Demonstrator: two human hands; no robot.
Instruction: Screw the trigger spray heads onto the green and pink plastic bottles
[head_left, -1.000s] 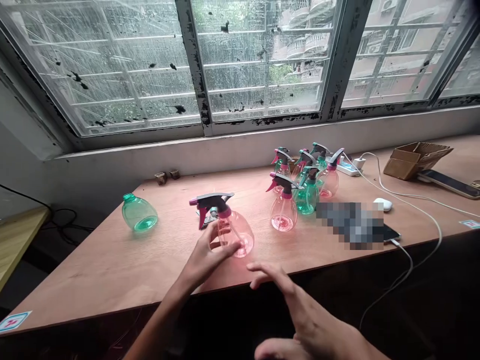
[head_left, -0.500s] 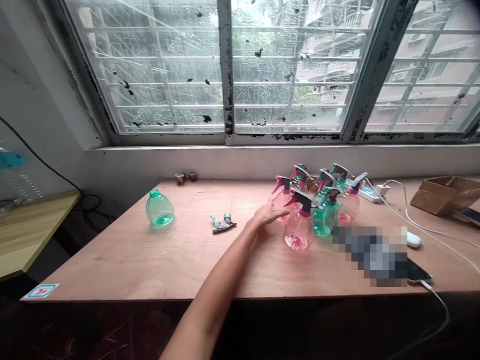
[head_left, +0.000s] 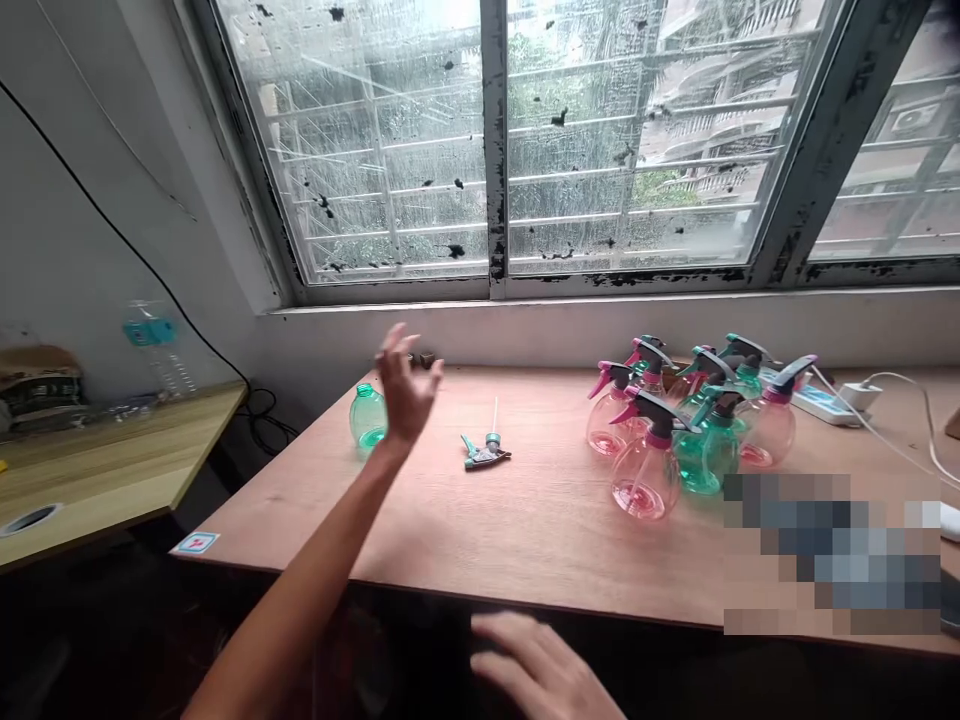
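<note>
My left hand (head_left: pixel 407 388) is raised over the left part of the table, fingers apart and holding nothing. Just beside it, partly behind the hand, stands a green bottle (head_left: pixel 367 415) without a spray head. A loose spray head (head_left: pixel 486 453) with a thin tube pointing up lies on the tabletop to the right of that hand. Low at the table's front edge is my right hand (head_left: pixel 536 665), its fingers loosely stretched and nothing in them. Farther right stands a cluster of spray bottles, among them a pink one (head_left: pixel 645 480) in front and a green one (head_left: pixel 709 450).
The wooden table (head_left: pixel 420 530) has a sticker (head_left: pixel 196 543) at its front left corner. A power strip (head_left: pixel 829 400) with a white plug and cable lies behind the cluster. Another table (head_left: pixel 187 440) at the left carries a plastic bottle (head_left: pixel 154 335).
My left hand has left the spray bottle cluster and moved left to near the green bottle. My right hand has come into view at the bottom. The view has turned left.
</note>
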